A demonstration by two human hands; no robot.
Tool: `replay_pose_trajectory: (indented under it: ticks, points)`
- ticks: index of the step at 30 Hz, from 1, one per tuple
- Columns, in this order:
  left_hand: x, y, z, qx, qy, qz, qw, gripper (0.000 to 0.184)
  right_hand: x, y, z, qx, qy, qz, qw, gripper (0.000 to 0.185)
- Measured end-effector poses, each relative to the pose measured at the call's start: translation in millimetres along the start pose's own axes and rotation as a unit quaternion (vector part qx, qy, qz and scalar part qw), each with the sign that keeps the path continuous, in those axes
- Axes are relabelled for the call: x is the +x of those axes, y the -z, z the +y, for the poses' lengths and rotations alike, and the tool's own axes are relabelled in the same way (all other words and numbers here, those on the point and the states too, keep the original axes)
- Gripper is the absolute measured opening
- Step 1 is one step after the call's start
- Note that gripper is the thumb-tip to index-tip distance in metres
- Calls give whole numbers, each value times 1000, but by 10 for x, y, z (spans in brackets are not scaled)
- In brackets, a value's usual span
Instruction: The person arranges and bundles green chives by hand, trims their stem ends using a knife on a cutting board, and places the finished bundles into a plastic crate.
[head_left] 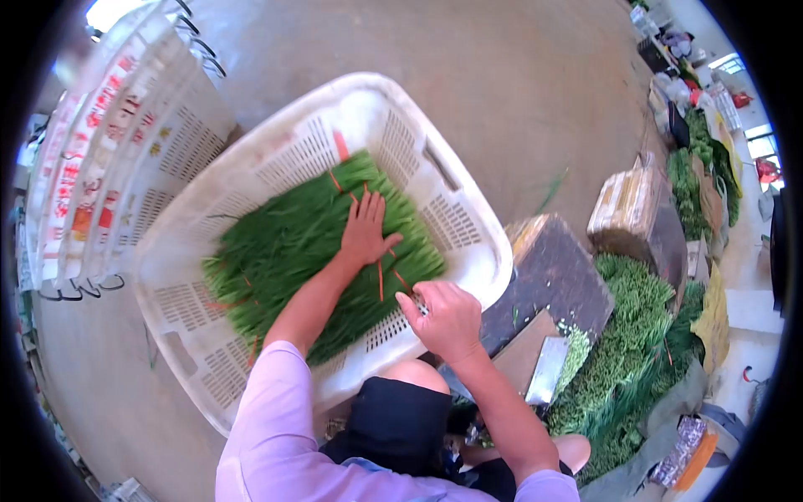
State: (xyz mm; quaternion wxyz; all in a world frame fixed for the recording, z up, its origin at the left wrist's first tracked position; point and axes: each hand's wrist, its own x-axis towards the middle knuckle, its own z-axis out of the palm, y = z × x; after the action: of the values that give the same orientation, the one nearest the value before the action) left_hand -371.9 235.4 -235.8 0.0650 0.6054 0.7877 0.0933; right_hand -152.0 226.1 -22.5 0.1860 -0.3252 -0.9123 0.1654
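Note:
A white plastic basket [372,84] with slotted walls sits in front of my knees. Inside it lie bundles of long green chives [284,230], bound with thin orange ties [381,280]. My left hand [365,230] rests flat on top of the chives, fingers stretched out and thumb apart. Over the basket's near right side, my right hand [449,322] is closed, its thumb and fingers bent together beside the cut ends of a bundle. Whatever is between those fingers is too small to make out.
At left stands a stack of white baskets [109,167] with red lettering. To my right are a dark block [552,268], a cleaver [548,370], a taped box [623,205] and a heap of loose greens [623,335]. More goods line the far right.

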Motion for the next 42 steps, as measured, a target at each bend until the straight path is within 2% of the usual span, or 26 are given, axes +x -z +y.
replay_pose_trajectory:
  ticks: [4, 6, 10, 12, 14, 16, 17, 18, 20, 21, 23, 25, 26, 27, 29, 31, 32, 34, 35, 36, 38, 39, 41, 42]
  points:
    - [-104, 152, 100, -30, -5, -28, 999, 104, -10, 32, -33, 0, -8, 6, 1000, 28]
    - [-184, 211, 256, -47, 55, 25, 997, 105, -11, 23, 3, -2, 4, 23, 1000, 28]
    - [-747, 86, 386, -17, 36, -4, 999, 104, 8, 53, -41, 24, -11, 31, 999, 24]
    - [-749, 11, 345, -7, -18, 5, 1000, 104, 20, 4, 9, 21, -17, 42, 999, 24]
    - [-818, -70, 303, -8, -21, 38, 999, 105, -8, 55, -64, 21, -18, 45, 999, 27]
    - [-728, 0, 335, -16, -23, 25, 999, 104, -19, 66, -56, 17, -25, 15, 999, 29]
    - [-703, 64, 351, -49, -9, 29, 998, 94, -29, 32, -21, 12, -13, 24, 1000, 30]
    - [-620, 158, 321, -47, -15, 30, 998, 94, -53, 24, -12, 8, -5, 29, 1000, 30]
    - [-463, 309, 136, -83, 39, 101, 991, 77, -52, 57, -29, 3, -19, 20, 1000, 31]
    - [-380, 405, 25, -89, 38, 178, 979, 54, -36, 58, -37, -3, -27, 15, 1000, 31]
    - [-278, 479, -316, -91, 95, 87, 988, 33, -45, 40, -47, 6, -29, 19, 999, 31]
    - [-366, 445, -682, -38, 48, 131, 989, 23, -34, 58, -7, 8, -34, 23, 999, 32]
    - [-453, 491, -835, 3, 74, 111, 991, 28, -35, 48, -7, 11, -27, 32, 999, 32]
    - [-569, 488, -1039, 23, 70, 164, 984, 31, -34, 32, -12, 17, -20, 43, 999, 32]
    - [-899, 689, -1347, 124, 147, 123, 974, 33, -33, 22, -19, 21, -26, 46, 998, 32]
    - [-1129, 671, -1651, 139, 301, 171, 928, 32, -18, 31, -19, 23, -30, 45, 998, 32]
    - [-1212, 665, -1770, 141, 303, 164, 928, 32, -9, 43, -19, 19, -33, 40, 998, 33]
    - [-1362, 727, -1897, 148, 382, 183, 893, 30, -26, 45, -34, 18, -29, 26, 999, 33]
    - [-1412, 740, -1908, 120, 408, 186, 886, 23, -22, 54, -38, 10, -27, 21, 999, 33]
    - [-1434, 770, -1863, 119, 411, 188, 884, 23, -5, 68, -34, 0, -27, 20, 999, 33]
    - [-1413, 914, -1679, 126, 386, 273, 872, 19, -22, 40, -26, 6, -24, 30, 999, 33]
    - [-1331, 988, -1589, 127, 386, 275, 871, 19, -27, 17, -19, 14, -25, 36, 999, 33]
    - [-1118, 1066, -1389, 107, 308, 266, 907, 24, -11, 52, -37, 6, -23, 29, 999, 32]
    - [-990, 974, -1344, 49, 240, 292, 925, 26, -15, 67, -41, -3, -22, 24, 999, 32]
